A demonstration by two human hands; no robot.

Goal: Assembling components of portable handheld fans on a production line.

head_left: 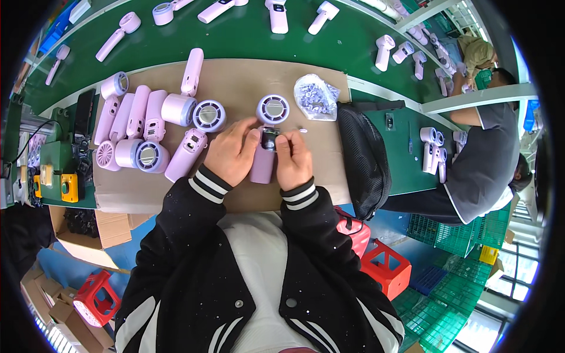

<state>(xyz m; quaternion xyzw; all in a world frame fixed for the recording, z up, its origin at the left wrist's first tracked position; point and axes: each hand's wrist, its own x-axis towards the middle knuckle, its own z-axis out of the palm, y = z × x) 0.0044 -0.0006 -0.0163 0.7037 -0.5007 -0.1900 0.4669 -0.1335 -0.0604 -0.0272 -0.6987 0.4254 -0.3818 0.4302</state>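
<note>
A pale purple handheld fan [261,167] lies on the brown board in front of me, its round head [273,109] pointing away. My left hand [232,152] is closed against the left side of the fan, thumb and fingertips near its neck. A small dark glossy square piece [270,138] sits over the upper handle. My right hand [295,160] pinches the right edge of this piece between thumb and fingers. Whether it is fixed to the handle I cannot tell. Another purple fan [187,154] lies just left of my left hand.
Several purple fans [138,112] crowd the left of the brown board [247,76]. A clear bag of small parts [316,97] and a black mesh bag [365,159] are at the right. More fans lie on the green table [247,44]. A co-worker [488,141] sits at the right.
</note>
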